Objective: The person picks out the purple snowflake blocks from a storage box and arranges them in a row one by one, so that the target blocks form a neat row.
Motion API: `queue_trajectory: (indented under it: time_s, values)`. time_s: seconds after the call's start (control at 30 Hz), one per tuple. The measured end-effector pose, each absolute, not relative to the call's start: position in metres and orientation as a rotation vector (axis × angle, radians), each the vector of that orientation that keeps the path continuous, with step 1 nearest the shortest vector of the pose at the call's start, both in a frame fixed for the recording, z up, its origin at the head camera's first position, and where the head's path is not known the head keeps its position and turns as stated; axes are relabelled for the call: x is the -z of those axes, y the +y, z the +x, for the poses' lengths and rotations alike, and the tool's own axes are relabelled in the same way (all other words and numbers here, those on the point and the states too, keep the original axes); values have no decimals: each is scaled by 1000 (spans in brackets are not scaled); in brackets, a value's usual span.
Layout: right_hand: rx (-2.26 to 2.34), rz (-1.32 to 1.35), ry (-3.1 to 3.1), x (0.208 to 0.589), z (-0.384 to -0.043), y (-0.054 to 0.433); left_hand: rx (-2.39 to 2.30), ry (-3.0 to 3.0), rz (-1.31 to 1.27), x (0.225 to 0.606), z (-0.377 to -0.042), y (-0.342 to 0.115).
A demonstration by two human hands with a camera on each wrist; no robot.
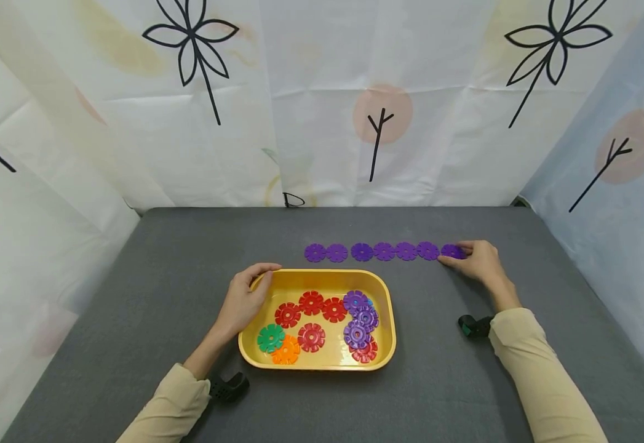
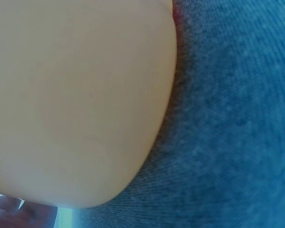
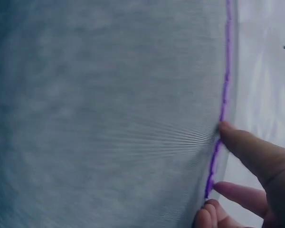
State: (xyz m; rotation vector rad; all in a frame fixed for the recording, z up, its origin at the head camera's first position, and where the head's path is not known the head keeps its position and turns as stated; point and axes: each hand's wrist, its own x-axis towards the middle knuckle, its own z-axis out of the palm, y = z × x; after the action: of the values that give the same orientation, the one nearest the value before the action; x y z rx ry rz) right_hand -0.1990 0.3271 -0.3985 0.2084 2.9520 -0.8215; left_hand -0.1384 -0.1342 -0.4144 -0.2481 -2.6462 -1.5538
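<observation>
"What are we seeing?"
"Our left hand (image 1: 244, 295) is holding the yellow tray (image 1: 299, 278) near the purple row (image 1: 384, 251)."
"And our right hand (image 1: 479, 263)?"
"It's pinching the row's last flower (image 1: 452, 251) between finger and thumb."

creased white fabric backdrop (image 1: 310, 67) | black plant prints (image 1: 191, 34) | peach circles (image 1: 399, 117) | grey table (image 1: 189, 240)

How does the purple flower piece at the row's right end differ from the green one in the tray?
Colour: the purple flower piece is purple; the green flower piece is green.
Place: the purple piece is outside the yellow tray, ending a row; the green piece is inside it.
Contact: the right hand pinches the purple piece; neither hand touches the green.
Both have petalled outlines.
</observation>
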Motion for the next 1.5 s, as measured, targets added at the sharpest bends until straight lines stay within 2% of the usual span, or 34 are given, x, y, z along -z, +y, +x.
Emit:
queue_trajectory:
  time_s: [0.37,0.73,1.5]
  values:
    - [798,254,2911,400,-200,326,1554,-2648,-245,414,-138,-134]
    - [830,161,2964,401,-201,318,1553,-2647,-232,414,-137,-134]
    - [829,160,3020,404,-206,310,1550,-2659,-222,413,-137,-134]
